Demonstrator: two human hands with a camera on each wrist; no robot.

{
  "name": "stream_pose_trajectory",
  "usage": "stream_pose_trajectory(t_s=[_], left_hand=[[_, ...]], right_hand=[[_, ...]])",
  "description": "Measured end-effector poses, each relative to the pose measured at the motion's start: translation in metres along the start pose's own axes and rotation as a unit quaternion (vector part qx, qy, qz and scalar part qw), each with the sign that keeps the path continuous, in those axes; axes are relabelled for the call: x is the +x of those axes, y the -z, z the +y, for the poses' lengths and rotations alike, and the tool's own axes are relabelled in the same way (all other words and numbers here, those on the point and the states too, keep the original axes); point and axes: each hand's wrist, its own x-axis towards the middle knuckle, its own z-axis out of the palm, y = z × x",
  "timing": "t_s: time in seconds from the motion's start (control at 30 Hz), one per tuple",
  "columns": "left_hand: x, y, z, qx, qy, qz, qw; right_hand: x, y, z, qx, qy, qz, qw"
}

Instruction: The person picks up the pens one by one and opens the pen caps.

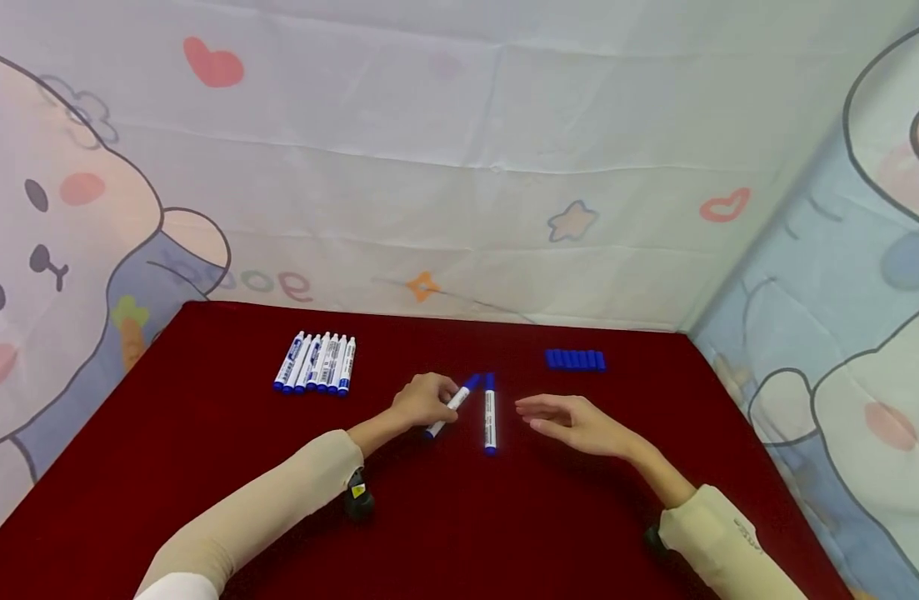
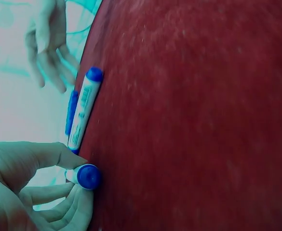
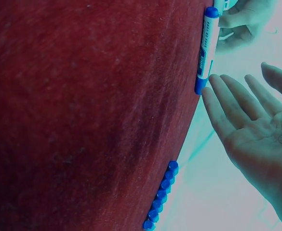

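My left hand pinches a white marker with a blue cap and a blue end, held at a slant over the cloth. In the left wrist view its round blue end faces the camera between thumb and fingers. Just right of it a second capped marker lies upright in the head view, its cap toward the back. My right hand hovers to the right of that marker with its fingers extended, palm showing in the right wrist view, holding nothing.
A row of several white markers without caps lies at the back left. Several blue caps sit side by side at the back right. Dark red cloth covers the table, and a printed curtain hangs behind it.
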Motion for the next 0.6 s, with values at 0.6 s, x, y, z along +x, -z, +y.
stream_pose_trajectory(t_s=[0.6], left_hand=[[-0.034, 0.032, -0.039, -0.169, -0.037, -0.032, 0.9844]], right_hand=[[0.007, -0.007, 0.001, 0.012, 0.008, 0.005, 1.0]])
